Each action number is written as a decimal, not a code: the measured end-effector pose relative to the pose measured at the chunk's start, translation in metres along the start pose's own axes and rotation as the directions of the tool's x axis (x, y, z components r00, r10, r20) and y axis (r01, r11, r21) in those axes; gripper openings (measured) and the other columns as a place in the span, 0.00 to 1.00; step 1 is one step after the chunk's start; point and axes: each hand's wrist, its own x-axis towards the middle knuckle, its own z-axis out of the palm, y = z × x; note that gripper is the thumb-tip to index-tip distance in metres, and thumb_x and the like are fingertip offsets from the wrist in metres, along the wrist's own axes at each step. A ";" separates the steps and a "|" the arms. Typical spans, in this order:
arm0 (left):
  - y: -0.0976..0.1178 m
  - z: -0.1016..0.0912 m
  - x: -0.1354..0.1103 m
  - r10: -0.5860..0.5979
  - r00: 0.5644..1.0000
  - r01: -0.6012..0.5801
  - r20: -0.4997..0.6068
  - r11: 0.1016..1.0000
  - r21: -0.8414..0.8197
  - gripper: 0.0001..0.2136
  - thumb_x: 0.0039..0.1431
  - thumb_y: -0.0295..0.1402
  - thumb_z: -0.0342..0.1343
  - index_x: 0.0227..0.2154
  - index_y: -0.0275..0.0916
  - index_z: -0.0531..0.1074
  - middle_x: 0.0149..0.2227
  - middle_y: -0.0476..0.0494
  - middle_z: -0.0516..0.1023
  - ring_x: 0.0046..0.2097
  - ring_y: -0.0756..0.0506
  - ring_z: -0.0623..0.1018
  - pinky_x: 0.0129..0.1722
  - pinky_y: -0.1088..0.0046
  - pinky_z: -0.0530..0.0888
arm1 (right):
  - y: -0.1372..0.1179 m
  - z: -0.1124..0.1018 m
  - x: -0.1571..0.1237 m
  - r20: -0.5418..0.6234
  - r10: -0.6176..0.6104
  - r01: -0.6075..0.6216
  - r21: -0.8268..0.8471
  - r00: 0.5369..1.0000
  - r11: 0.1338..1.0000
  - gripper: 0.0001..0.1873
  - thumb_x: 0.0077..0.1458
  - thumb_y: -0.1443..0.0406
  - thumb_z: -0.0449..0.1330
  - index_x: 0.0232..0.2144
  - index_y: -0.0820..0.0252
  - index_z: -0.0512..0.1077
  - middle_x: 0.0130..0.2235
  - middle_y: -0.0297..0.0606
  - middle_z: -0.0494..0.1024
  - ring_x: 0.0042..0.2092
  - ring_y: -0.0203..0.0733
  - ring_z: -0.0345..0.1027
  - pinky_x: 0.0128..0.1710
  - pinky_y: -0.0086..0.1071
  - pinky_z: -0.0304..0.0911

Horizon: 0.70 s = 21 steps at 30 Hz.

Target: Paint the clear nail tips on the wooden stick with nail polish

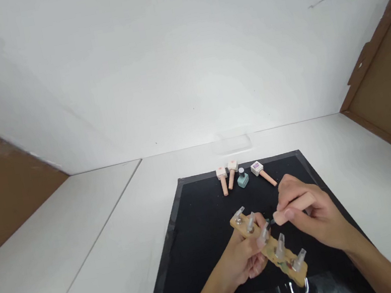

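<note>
Wooden nail holder (270, 249) sits pinched in my left grip (243, 259); my right grip (312, 219) pinches a pink brush handle (293, 208) over the black mat (203, 236).

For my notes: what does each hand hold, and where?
Left hand: wooden nail holder, gripped at its middle. Right hand: brush, by its handle.

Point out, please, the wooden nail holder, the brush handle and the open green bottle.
Wooden nail holder (270, 249): head view, bar's middle.
Brush handle (298, 205): head view, peach shaft between fingers.
Open green bottle (243, 180): head view, its body.
</note>
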 end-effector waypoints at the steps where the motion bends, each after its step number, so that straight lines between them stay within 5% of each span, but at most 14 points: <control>1: 0.000 -0.001 0.000 0.006 1.000 -0.006 0.006 1.000 -0.002 0.24 0.34 0.48 0.67 0.22 0.39 0.58 0.11 0.61 0.61 0.09 0.61 0.52 0.07 0.88 0.47 | 0.000 0.000 0.000 -0.004 -0.011 0.011 0.020 1.000 1.000 0.12 0.60 0.63 0.54 0.26 0.54 0.72 0.24 0.33 0.72 0.27 0.38 0.63 0.28 0.35 0.60; 6: -0.002 -0.001 0.002 0.007 0.999 -0.005 0.043 1.000 -0.026 0.23 0.37 0.46 0.67 0.22 0.39 0.59 0.11 0.62 0.59 0.09 0.61 0.52 0.07 0.88 0.48 | 0.001 0.000 -0.001 0.082 0.033 -0.038 0.056 0.996 0.998 0.05 0.58 0.62 0.57 0.31 0.54 0.72 0.25 0.34 0.73 0.28 0.38 0.62 0.29 0.34 0.60; 16: -0.002 -0.002 0.001 0.000 1.000 0.001 0.030 1.000 -0.029 0.23 0.36 0.46 0.67 0.21 0.39 0.57 0.10 0.61 0.59 0.08 0.61 0.51 0.06 0.88 0.48 | -0.003 0.001 0.001 0.069 0.035 -0.038 0.051 0.997 0.998 0.02 0.55 0.67 0.59 0.30 0.54 0.71 0.24 0.32 0.74 0.27 0.38 0.62 0.27 0.33 0.59; 21: -0.004 -0.004 0.001 0.022 0.999 -0.021 0.038 0.999 -0.032 0.23 0.36 0.46 0.67 0.21 0.38 0.58 0.11 0.60 0.61 0.09 0.61 0.53 0.07 0.88 0.48 | -0.002 0.001 0.001 -0.010 0.016 -0.016 -0.036 1.000 0.999 0.09 0.55 0.70 0.57 0.24 0.55 0.70 0.23 0.32 0.73 0.26 0.36 0.61 0.26 0.33 0.57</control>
